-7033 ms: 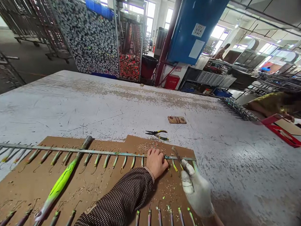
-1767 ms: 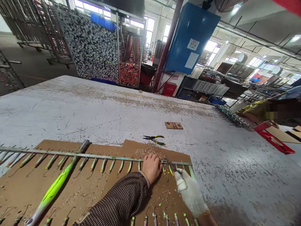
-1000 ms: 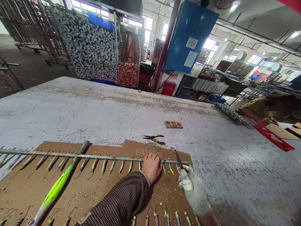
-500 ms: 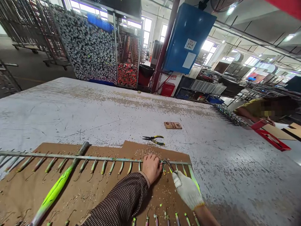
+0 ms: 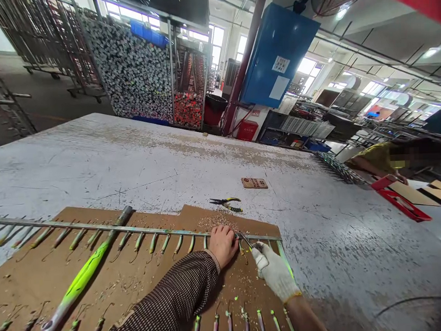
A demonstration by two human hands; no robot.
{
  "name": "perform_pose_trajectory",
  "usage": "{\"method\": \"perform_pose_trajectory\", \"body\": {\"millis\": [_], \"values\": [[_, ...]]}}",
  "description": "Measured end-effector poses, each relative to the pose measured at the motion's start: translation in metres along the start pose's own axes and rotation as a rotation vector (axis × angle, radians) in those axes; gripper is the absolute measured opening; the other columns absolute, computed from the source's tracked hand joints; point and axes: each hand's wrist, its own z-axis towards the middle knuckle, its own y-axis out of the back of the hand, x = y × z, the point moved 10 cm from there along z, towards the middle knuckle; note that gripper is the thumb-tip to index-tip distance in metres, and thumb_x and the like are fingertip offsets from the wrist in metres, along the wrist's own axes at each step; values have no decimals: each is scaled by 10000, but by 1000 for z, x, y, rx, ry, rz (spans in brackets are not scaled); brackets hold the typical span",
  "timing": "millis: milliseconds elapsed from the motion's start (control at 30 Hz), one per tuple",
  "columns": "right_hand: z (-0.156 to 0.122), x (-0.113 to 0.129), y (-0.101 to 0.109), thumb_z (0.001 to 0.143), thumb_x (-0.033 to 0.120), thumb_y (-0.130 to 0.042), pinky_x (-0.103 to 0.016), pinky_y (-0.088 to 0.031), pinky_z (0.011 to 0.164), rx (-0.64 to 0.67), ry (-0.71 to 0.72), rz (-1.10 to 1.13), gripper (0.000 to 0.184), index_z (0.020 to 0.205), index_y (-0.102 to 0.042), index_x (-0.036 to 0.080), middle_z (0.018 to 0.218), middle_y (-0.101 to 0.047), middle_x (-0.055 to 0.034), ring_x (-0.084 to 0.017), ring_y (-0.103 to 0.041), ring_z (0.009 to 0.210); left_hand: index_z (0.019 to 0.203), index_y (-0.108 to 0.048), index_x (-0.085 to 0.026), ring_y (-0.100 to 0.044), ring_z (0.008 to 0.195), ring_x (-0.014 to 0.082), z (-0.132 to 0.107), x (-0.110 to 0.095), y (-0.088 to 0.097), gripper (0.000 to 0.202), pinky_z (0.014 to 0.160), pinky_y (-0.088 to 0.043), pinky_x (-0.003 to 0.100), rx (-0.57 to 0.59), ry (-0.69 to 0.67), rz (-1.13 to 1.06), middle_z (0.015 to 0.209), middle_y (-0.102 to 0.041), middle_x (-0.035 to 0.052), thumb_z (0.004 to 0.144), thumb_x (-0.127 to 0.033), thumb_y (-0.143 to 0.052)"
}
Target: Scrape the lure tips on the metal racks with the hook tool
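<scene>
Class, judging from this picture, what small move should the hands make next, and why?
Probably a short stroke of the tool away from the left hand: the gloved right hand holds it with its tip by the metal bar, close beside the left hand, and loose flakes lie on the cardboard.

The bare left hand (image 5: 223, 246) lay palm down and half curled, its dark checked sleeve (image 5: 174, 293) slanting up from below. Near it, the right hand (image 5: 272, 268), in a white knit glove (image 5: 280, 278), was curled, the right forearm (image 5: 303, 314) bare.
</scene>
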Motion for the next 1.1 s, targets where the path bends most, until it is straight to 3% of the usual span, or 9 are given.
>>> {"method": "perform_pose_trajectory", "body": {"millis": [133, 267, 433, 500, 567, 667, 833, 1000, 1100], "values": [[-2, -3, -4, 1026, 505, -402, -267, -534, 471, 22, 52, 137, 479, 1227, -682, 172, 779, -791, -39, -187, -702, 508, 829, -669, -205, -610, 1006, 267, 0, -1, 2, 154, 915, -440, 443, -6, -10, -8, 990, -698, 82, 965, -276, -659], [-9, 6, 12, 971, 476, -533, -347, -636, 763, -121, 155, 124, 442, 1300, -681, 221, 1154, -814, -96, -261, -807, 917, 832, -671, -204, -611, 1010, 262, -1, -1, 3, 155, 921, -444, 441, -10, -18, -14, 995, -699, 79, 969, -273, -654], [-30, 28, 46, 1043, 442, -490, -340, -606, 893, -322, 302, 64, 408, 1320, -708, 236, 1156, -815, -107, -255, -797, 1008, 824, -674, -201, -614, 1007, 260, -1, 0, 0, 157, 924, -447, 439, 7, -11, -15, 995, -703, 69, 959, -282, -675], [-39, 39, 57, 1063, 388, -476, -304, -600, 880, -417, 386, -7, 415, 1370, -686, 203, 1175, -809, -119, -229, -797, 994, 826, -680, -200, -614, 1008, 259, 0, 0, -1, 151, 926, -449, 439, 16, -7, -11, 990, -704, 65, 953, -283, -687], [-43, 49, 58, 1061, 359, -476, -267, -594, 736, -458, 457, -109, 398, 1334, -716, 198, 999, -833, -92, -205, -799, 801, 842, -691, -199, -613, 1012, 262, 0, 0, -2, 140, 927, -450, 444, 14, -2, -3, 994, -706, 66, 953, -284, -688], [-40, 57, 49, 1051, 334, -466, -229, -491, 503, -423, 495, -201, 371, 1232, -773, 231, 671, -768, -4, -169, -701, 500, 853, -700, -199, -611, 1007, 265, 0, 1, -2, 136, 922, -452, 452, -1, -3, 5, 997, -706, 71, 959, -280, -675], [-43, 49, 59, 1086, 344, -439, -210, -564, 689, -456, 426, -133, 410, 1391, -679, 209, 1038, -832, -76, -169, -793, 806, 847, -692, -206, -609, 1000, 259, 0, 0, -2, 128, 931, -452, 445, -20, -25, -9, 985, -698, 69, 951, -279, -682], [-42, 41, 39, 1072, 334, -416, -181, -506, 544, -353, 451, -188, 429, 1337, -734, 220, 645, -742, 4, -128, -681, 506, 840, -691, -205, -612, 1003, 259, 0, 0, -3, 130, 927, -445, 442, -31, -33, -3, 992, -706, 64, 952, -272, -684], [-43, 36, 41, 1081, 295, -388, -183, -559, 671, -365, 436, -131, 444, 1384, -699, 205, 873, -815, -45, -130, -749, 670, 839, -694, -204, -608, 998, 256, -1, 0, -3, 131, 915, -440, 441, -37, -38, 3, 990, -708, 63, 953, -269, -686]]}}
